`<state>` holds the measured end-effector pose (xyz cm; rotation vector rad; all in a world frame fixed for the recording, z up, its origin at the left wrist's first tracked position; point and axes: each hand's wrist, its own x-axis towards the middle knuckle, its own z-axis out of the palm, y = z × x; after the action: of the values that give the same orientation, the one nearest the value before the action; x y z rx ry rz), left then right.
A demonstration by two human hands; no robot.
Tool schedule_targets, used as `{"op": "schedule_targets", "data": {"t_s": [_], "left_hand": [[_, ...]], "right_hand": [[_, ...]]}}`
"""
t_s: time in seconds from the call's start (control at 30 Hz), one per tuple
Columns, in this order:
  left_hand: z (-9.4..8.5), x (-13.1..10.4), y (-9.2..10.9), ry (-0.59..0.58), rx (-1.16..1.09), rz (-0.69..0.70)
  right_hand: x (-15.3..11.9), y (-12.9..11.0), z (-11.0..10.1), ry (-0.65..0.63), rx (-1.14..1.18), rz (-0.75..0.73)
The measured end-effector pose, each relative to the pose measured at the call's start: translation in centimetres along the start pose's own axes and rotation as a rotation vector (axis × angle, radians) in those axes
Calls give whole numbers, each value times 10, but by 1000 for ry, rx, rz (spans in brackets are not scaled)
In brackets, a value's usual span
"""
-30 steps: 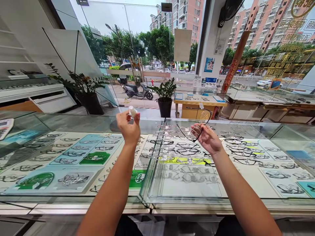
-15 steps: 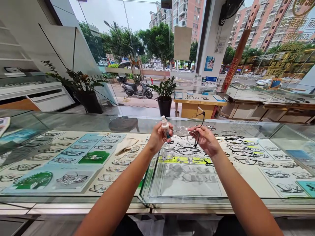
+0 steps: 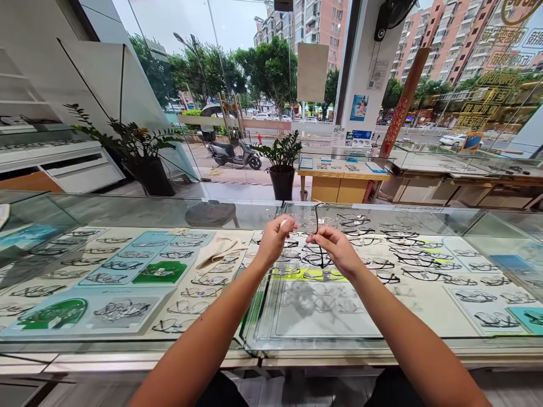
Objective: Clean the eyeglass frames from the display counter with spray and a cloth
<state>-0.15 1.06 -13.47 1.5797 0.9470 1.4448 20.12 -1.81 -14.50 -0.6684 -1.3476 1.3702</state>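
The right hand [image 3: 333, 244] pinches black-templed eyeglasses [image 3: 316, 219] above the glass display case [image 3: 360, 358], at three o'clock from the left hand [image 3: 274, 237], which curls around a mostly hidden white bottle [image 3: 283, 224].

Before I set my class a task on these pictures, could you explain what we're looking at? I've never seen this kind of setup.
There is no machine here, just a person's two bare hands. One camera, worn on the head, takes every picture, looking forward and down.

Below is a glass counter with rows of eyeglasses. A green pad and a pale cloth are on the left half. Beyond stand a potted plant and, outside the window, a scooter.

The right hand holds a pair of glasses, seen nearly edge-on. The left hand is curled shut beside it. It showed a small white bottle half a second earlier; now the fingers hide what they grip.
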Motion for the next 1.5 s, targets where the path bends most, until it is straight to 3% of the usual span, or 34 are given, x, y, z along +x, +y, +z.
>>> {"op": "schedule_targets", "data": {"t_s": [0.2,0.33,0.6,0.67,0.77,1.0,1.1,1.3,1.5], "left_hand": [[1,-3,-1,-16,158,78],[-1,-3,-2,-71,186,78],[11,-11,-2,-305,432,181],[11,-10,-3,-262,411,172],[0,-2,-9,-95,396,105],[-61,34,-39,339,589,-46],[-87,42,-50,468,705,-117],[-120,40,-68,513,936,-275],[-126,41,-85,378,1098,-386]], "right_hand": [[-2,7,4,-37,-32,23],[0,5,2,6,19,19],[3,-1,1,101,159,1],[4,-2,1,116,161,12],[5,-3,-2,151,173,32],[8,-3,-10,180,239,24],[9,-1,-12,177,239,18],[9,3,-17,162,214,6],[10,4,-18,175,205,6]]}}
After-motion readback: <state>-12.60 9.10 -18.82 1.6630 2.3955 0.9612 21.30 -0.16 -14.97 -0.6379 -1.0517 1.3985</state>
